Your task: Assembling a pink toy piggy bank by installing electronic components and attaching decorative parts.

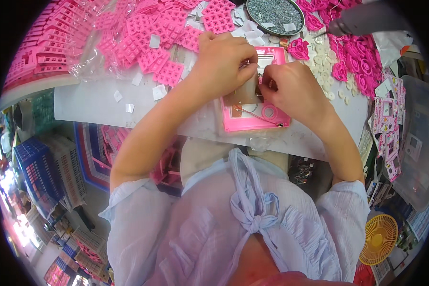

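A pink rectangular plastic casing (229, 125) lies on the white worktable, its open inner side up. Inside it are a flat brownish plate (245, 93), a pink ring (269, 112) and thin wires near the lower end. Over the casing's left side, my left hand (227, 63) is closed, thumb and forefinger pinched together. My right hand (295, 90) bends over the right edge with its fingertips pinched beside the plate. Whatever small thing sits between the fingers of either hand is hidden by the fingers.
Pink grid-like plastic pieces (169, 73) pile up at the far left. A round dish of small grey screws (274, 15) stands at the back. Magenta parts (362, 66) and whitish discs (321, 59) lie right, below a dark tool (369, 21). Small white squares (159, 92) are scattered left.
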A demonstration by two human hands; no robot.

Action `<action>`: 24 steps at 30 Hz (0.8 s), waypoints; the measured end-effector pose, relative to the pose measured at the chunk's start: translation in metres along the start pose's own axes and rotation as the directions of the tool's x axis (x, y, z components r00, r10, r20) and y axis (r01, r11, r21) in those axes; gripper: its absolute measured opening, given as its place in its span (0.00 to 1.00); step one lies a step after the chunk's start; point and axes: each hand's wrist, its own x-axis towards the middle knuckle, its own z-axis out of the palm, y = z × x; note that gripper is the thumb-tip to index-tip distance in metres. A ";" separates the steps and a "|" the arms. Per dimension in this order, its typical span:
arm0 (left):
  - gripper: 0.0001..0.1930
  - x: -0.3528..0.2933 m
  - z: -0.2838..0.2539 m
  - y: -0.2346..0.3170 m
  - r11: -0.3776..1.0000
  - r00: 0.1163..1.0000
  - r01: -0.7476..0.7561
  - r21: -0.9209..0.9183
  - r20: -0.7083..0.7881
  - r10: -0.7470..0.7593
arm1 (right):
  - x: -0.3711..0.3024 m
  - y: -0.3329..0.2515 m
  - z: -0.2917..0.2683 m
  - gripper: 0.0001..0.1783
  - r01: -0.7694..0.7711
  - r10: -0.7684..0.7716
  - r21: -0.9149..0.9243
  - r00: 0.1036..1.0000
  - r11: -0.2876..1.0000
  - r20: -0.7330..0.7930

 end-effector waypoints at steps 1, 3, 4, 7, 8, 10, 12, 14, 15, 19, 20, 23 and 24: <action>0.04 0.003 -0.001 0.000 1.000 0.998 -0.021 0.006 0.054 0.020 | -0.004 0.000 0.001 0.08 -0.066 0.066 0.062 0.998 0.996 0.008; 0.04 0.010 -0.001 0.003 0.998 0.985 -0.057 0.019 0.162 0.053 | -0.012 -0.002 0.003 0.08 -0.194 0.190 0.185 0.981 0.963 0.039; 0.04 0.015 -0.004 0.005 0.995 0.967 -0.075 0.071 0.248 0.055 | -0.013 -0.002 0.005 0.09 -0.193 0.191 0.196 0.981 0.962 0.030; 0.04 0.034 -0.005 0.014 0.958 0.885 -0.194 0.213 0.460 0.077 | -0.019 0.000 0.010 0.09 -0.195 0.200 0.176 0.980 0.965 -0.015; 0.03 0.039 -0.002 0.016 0.932 0.861 -0.250 0.264 0.501 0.089 | -0.019 0.001 0.012 0.08 -0.185 0.191 0.135 0.981 0.973 -0.031; 0.04 0.048 -0.001 0.027 0.884 0.814 -0.334 0.326 0.573 0.096 | -0.020 -0.001 0.012 0.08 -0.189 0.190 0.011 0.981 0.982 -0.045; 0.05 0.056 -0.005 0.040 0.853 0.767 -0.386 0.352 0.636 0.085 | -0.020 -0.006 0.009 0.07 -0.210 0.206 -0.154 0.978 0.966 -0.039; 0.06 0.060 -0.003 0.034 0.934 0.729 -0.251 0.256 0.684 0.008 | -0.022 -0.005 0.010 0.06 -0.176 0.166 -0.137 0.983 0.975 -0.078; 0.07 0.064 -0.002 0.032 0.962 0.704 -0.177 0.209 0.710 -0.025 | -0.023 -0.005 0.010 0.05 -0.159 0.147 -0.129 0.984 0.979 -0.098; 0.10 0.081 -0.007 0.031 0.960 0.670 -0.071 0.270 0.726 -0.155 | -0.018 0.006 0.013 0.04 0.085 -0.118 -0.179 0.976 0.980 -0.180; 0.10 0.087 -0.001 0.026 0.950 0.661 -0.056 0.308 0.724 -0.197 | -0.016 0.008 0.010 0.04 0.079 -0.109 -0.212 0.985 0.974 -0.133; 0.09 0.091 0.011 0.006 0.961 0.627 -0.009 0.276 0.750 -0.210 | -0.012 0.019 0.012 0.05 0.067 -0.085 -0.143 0.989 0.987 -0.120; 0.09 0.091 0.014 0.000 0.972 0.618 0.044 0.233 0.758 -0.209 | -0.011 0.023 0.014 0.06 0.061 -0.074 -0.094 0.987 0.994 -0.140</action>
